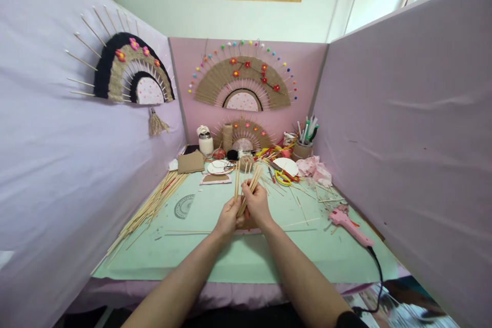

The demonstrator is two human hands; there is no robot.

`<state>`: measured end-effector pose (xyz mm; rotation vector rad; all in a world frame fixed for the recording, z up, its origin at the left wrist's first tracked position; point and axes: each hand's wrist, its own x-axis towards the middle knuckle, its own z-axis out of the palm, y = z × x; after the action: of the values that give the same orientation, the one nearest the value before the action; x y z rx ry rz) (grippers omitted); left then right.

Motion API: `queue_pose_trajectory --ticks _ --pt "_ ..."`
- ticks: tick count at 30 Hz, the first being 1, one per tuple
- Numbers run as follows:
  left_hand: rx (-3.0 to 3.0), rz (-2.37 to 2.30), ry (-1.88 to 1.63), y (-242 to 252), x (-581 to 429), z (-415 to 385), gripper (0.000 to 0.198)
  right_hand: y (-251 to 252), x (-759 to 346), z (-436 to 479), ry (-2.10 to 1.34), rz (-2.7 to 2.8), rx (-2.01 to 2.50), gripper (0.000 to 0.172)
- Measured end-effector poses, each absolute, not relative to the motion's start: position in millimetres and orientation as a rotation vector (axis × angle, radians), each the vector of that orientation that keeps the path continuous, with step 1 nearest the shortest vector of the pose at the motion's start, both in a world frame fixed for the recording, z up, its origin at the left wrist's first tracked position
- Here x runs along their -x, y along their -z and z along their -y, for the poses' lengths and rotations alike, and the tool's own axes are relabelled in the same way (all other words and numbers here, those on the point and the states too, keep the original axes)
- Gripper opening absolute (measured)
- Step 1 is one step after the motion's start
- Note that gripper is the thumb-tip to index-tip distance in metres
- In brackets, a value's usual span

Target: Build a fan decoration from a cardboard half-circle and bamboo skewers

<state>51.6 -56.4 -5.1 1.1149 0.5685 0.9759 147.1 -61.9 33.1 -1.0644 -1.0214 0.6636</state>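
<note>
Both hands meet over the middle of the green tabletop. My left hand (229, 218) is closed round the lower part of some thin wooden sticks (237, 180) that point up and away. My right hand (257, 205) pinches a thicker bunch of similar sticks (255, 178), which leans to the right. Beneath the hands lies a brown cardboard piece with a pink-and-white edge (248, 231), mostly covered by them. Long thin sticks (188, 232) lie flat on both sides of it. The palms and lower stick ends are partly hidden.
A long stick pile (154, 205) and a protractor (184, 206) lie left. Right are a pink glue gun (350, 226) with its cord, yellow scissors (283, 178) and pink cloth (315, 169). A white jar (205, 143), twine roll (227, 137) and tool pot (302, 150) stand behind.
</note>
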Motion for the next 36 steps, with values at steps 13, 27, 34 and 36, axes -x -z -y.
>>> queue_pose_trajectory --ticks 13,27,34,36 --pt "-1.097 -0.492 -0.887 -6 -52 62 0.057 -32 -150 61 -0.714 1.007 1.008 0.024" --pt "-1.058 -0.495 -0.914 3 -51 59 0.055 -32 -150 61 -0.709 1.015 1.026 0.021" --pt "-1.078 -0.504 -0.792 6 -52 59 0.059 -36 -156 63 -1.022 1.103 0.951 0.027" --pt "-1.088 -0.481 -0.701 5 -51 61 0.059 -38 -160 65 -1.116 1.167 0.927 0.031"
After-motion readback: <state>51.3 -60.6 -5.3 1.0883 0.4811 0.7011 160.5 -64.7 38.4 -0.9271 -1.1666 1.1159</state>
